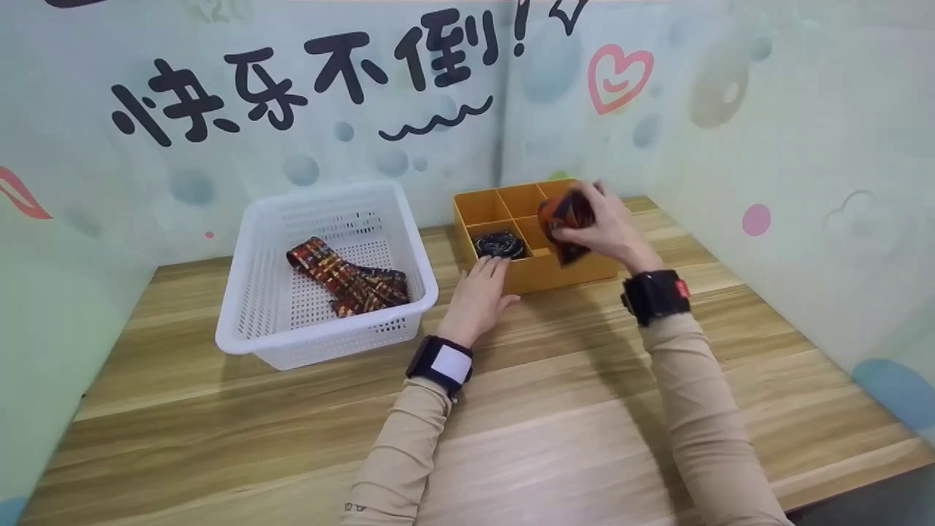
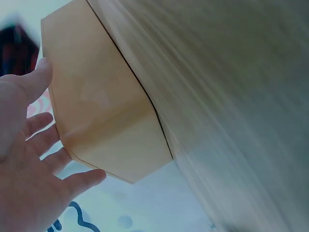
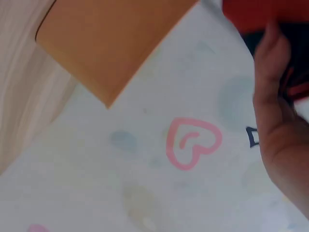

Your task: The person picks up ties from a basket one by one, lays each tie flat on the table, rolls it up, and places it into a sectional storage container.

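Observation:
My right hand [image 1: 612, 228] grips a rolled tie [image 1: 561, 212], red-orange with dark navy, above the right part of a yellow compartment box [image 1: 559, 275]. In the right wrist view this tie [image 3: 299, 12] is blurred, cut off by the frame edge. With fairly straight fingers, my left hand [image 1: 476, 298] touches the front rim of the box at its left part. Just beyond those fingertips, a dark rolled tie [image 1: 501, 244] sits in the front left compartment. From the left wrist view, the left hand [image 2: 34, 188] is spread along the box's rim.
A white perforated basket [image 1: 237, 342] stands left of the box, with a loose red, brown and gold patterned tie [image 1: 329, 274] lying inside. Both containers are on a wooden table [image 1: 526, 438]. Printed walls [image 1: 796, 146] rise behind and to the right.

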`<move>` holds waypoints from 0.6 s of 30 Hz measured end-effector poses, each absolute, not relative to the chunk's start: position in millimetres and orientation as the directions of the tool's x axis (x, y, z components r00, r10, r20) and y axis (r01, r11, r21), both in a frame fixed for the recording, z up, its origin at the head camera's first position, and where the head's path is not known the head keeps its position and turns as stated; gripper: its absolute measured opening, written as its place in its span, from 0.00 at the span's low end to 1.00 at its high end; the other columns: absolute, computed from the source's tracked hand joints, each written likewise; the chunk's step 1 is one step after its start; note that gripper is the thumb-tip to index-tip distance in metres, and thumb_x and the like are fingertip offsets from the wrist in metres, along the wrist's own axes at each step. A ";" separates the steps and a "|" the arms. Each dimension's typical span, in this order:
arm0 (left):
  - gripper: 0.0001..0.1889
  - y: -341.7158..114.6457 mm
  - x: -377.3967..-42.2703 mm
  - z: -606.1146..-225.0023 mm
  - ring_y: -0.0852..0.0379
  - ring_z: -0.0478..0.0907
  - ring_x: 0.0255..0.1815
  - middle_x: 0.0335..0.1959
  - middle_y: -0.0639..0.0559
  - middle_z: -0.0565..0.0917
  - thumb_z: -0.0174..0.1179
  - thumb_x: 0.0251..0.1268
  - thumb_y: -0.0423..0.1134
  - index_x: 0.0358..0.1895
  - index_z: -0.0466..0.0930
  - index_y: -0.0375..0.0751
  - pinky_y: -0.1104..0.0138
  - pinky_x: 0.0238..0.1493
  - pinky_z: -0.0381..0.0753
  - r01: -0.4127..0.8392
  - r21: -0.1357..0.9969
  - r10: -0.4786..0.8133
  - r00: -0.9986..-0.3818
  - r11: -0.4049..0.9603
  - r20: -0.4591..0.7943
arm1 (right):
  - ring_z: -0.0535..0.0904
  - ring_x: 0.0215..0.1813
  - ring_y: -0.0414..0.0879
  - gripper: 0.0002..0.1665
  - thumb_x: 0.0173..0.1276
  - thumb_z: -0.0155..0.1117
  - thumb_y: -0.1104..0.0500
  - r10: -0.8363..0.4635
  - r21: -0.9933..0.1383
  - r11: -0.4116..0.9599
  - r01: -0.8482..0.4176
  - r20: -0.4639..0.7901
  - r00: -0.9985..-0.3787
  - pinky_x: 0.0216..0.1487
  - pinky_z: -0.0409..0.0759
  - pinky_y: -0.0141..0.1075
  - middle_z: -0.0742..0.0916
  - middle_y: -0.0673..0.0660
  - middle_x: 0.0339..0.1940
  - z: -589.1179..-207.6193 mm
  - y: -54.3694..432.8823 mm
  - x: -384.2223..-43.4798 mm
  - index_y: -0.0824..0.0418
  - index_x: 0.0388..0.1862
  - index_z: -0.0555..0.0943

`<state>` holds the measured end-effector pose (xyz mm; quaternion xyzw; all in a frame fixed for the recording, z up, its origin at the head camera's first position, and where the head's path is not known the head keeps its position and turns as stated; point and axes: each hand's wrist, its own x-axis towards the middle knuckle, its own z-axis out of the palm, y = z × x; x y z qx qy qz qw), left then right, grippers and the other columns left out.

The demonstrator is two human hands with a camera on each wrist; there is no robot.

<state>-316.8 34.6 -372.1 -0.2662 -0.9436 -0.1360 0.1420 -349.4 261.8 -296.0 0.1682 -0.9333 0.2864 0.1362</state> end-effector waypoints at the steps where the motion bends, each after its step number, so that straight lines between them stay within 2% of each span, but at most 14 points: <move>1: 0.32 34.6 -316.8 -371.4 0.44 0.62 0.72 0.68 0.41 0.70 0.57 0.66 0.49 0.68 0.62 0.37 0.44 0.66 0.67 0.536 0.184 0.460 -0.822 0.824 0.336 | 0.73 0.55 0.63 0.37 0.54 0.72 0.52 -0.193 -0.495 0.780 -0.382 0.390 -0.900 0.56 0.74 0.59 0.72 0.66 0.54 -295.2 257.9 -355.4 0.54 0.62 0.68; 4: 0.31 34.7 -316.6 -370.7 0.45 0.62 0.72 0.68 0.41 0.69 0.57 0.66 0.47 0.68 0.62 0.38 0.44 0.65 0.68 0.534 0.186 0.458 -0.824 0.825 0.333 | 0.74 0.56 0.68 0.39 0.56 0.70 0.49 -0.102 -0.475 0.822 -0.314 0.419 -0.902 0.56 0.75 0.59 0.69 0.68 0.58 -297.4 245.2 -371.6 0.54 0.64 0.65; 9: 0.31 35.3 -315.6 -371.1 0.46 0.61 0.73 0.69 0.42 0.69 0.58 0.65 0.46 0.69 0.62 0.39 0.43 0.65 0.68 0.538 0.191 0.463 -0.823 0.821 0.328 | 0.74 0.54 0.74 0.42 0.56 0.69 0.49 -0.043 -0.384 0.909 -0.164 0.304 -0.952 0.52 0.76 0.61 0.66 0.70 0.63 -302.8 230.1 -387.9 0.53 0.67 0.63; 12: 0.31 34.8 -316.0 -370.9 0.46 0.61 0.73 0.69 0.42 0.68 0.58 0.65 0.47 0.69 0.61 0.40 0.43 0.65 0.68 0.534 0.192 0.461 -0.827 0.824 0.323 | 0.74 0.54 0.74 0.44 0.55 0.70 0.51 -0.091 -0.251 0.957 -0.142 0.206 -0.974 0.52 0.76 0.62 0.65 0.70 0.65 -300.3 222.2 -392.1 0.53 0.69 0.63; 15: 0.32 33.8 -316.8 -370.9 0.46 0.60 0.73 0.69 0.43 0.68 0.58 0.65 0.47 0.69 0.61 0.40 0.43 0.65 0.67 0.528 0.204 0.455 -0.832 0.825 0.317 | 0.75 0.54 0.73 0.43 0.53 0.71 0.53 -0.183 -0.098 0.976 -0.195 0.122 -0.976 0.52 0.76 0.62 0.67 0.70 0.65 -295.4 214.2 -394.8 0.53 0.68 0.65; 18: 0.32 32.4 -317.5 -371.4 0.46 0.60 0.73 0.70 0.43 0.67 0.58 0.65 0.47 0.70 0.61 0.40 0.43 0.66 0.66 0.526 0.220 0.452 -0.836 0.822 0.311 | 0.75 0.55 0.70 0.43 0.53 0.71 0.56 -0.253 0.002 0.967 -0.254 0.049 -0.966 0.53 0.76 0.60 0.68 0.69 0.67 -290.7 208.7 -396.7 0.53 0.68 0.67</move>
